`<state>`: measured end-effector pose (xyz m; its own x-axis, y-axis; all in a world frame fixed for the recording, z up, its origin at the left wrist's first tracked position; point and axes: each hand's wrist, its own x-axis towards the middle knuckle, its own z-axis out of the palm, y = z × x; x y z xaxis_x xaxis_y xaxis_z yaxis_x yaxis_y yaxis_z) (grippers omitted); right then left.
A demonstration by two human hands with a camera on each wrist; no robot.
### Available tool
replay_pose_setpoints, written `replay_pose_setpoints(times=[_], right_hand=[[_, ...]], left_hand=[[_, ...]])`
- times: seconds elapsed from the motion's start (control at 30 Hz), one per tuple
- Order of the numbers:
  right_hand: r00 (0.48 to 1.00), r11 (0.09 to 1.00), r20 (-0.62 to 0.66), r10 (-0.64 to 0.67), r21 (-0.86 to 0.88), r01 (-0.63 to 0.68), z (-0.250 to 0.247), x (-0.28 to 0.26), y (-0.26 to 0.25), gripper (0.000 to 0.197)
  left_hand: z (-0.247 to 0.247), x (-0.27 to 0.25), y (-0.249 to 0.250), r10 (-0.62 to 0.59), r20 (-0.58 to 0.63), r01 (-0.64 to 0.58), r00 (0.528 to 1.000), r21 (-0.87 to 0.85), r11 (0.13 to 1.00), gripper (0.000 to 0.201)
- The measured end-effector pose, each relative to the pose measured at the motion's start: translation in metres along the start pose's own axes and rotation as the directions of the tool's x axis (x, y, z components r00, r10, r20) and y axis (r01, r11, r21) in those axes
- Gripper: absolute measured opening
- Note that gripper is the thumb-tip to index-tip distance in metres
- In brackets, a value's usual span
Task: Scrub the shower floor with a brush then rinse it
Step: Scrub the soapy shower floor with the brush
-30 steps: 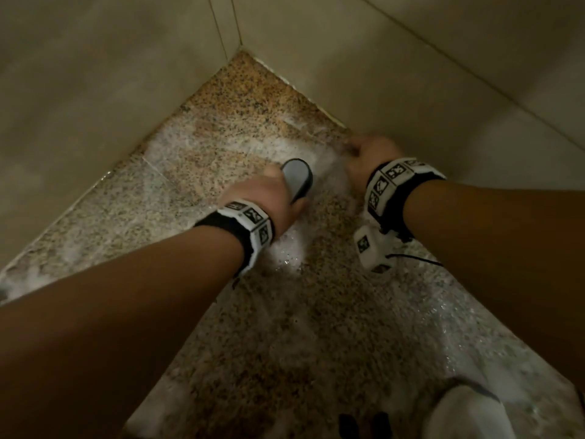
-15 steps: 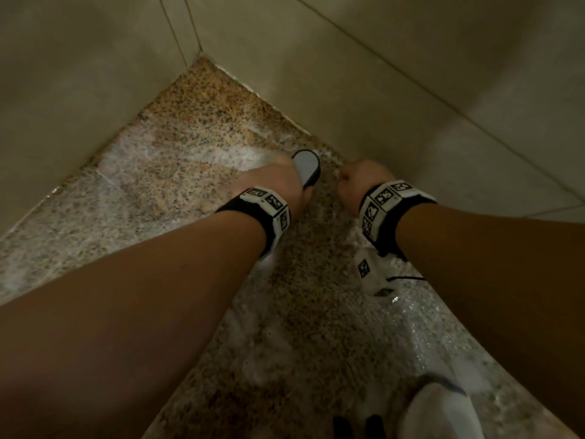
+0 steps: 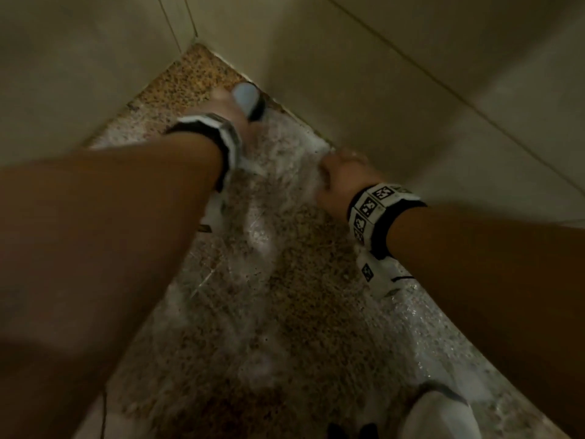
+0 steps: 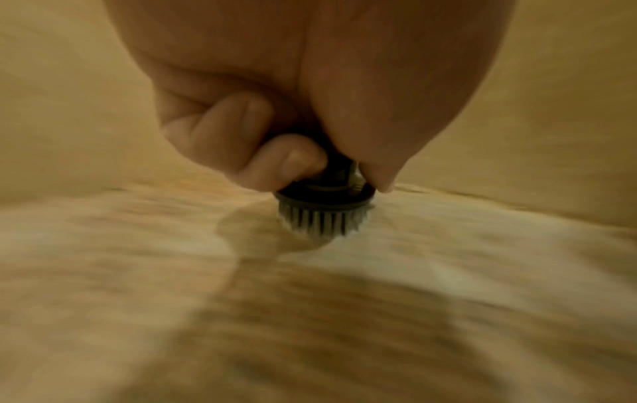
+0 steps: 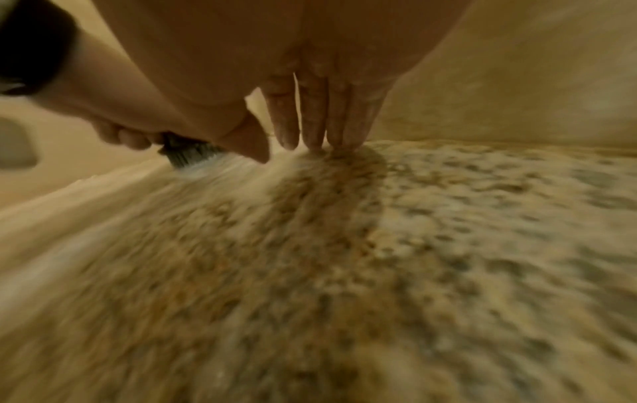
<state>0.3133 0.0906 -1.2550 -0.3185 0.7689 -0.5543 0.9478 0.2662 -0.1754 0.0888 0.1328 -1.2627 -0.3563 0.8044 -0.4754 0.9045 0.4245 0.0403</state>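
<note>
Your left hand [image 3: 232,109] is curled tight around the brush [image 4: 324,210], its bristles pressed to the speckled, foamy shower floor [image 3: 285,312] in the far corner by the tiled wall [image 3: 395,90]. To its right, your right hand [image 3: 340,182] grasps nothing: straight fingers [image 5: 313,120] touch the wet floor.

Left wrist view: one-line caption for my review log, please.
Left hand grips a round brush, bristles down on the wet speckled shower floor.

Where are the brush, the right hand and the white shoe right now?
brush [image 4: 324,215], left wrist view, on the bristle head against the floor.
right hand [image 3: 340,185], head view, on the back of the hand.
white shoe [image 3: 440,416], head view, on its upper at the bottom edge.
</note>
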Motion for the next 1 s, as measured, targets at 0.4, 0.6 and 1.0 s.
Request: replay_pose_setpoints(times=[0.4, 0.6, 1.0], right_hand=[[0.992, 0.970, 0.091, -0.090, -0.218, 0.108, 0.014, 0.019, -0.016, 0.068], [0.993, 0.982, 0.111, -0.048, -0.175, 0.067, 0.007, 0.019, -0.021, 0.061], [0.996, 0.935, 0.085, 0.026, -0.355, 0.006, -0.005, 0.029, -0.027, 0.040]], left_hand=[[-0.002, 0.015, -0.023, -0.044, 0.032, 0.040, 0.999, 0.111, 0.993, 0.088], [0.012, -0.021, 0.016, 0.309, 0.059, -0.313, 0.949, 0.097, 0.945, 0.066], [0.028, -0.013, 0.032, 0.275, -0.025, -0.276, 0.961, -0.033, 0.961, 0.074]])
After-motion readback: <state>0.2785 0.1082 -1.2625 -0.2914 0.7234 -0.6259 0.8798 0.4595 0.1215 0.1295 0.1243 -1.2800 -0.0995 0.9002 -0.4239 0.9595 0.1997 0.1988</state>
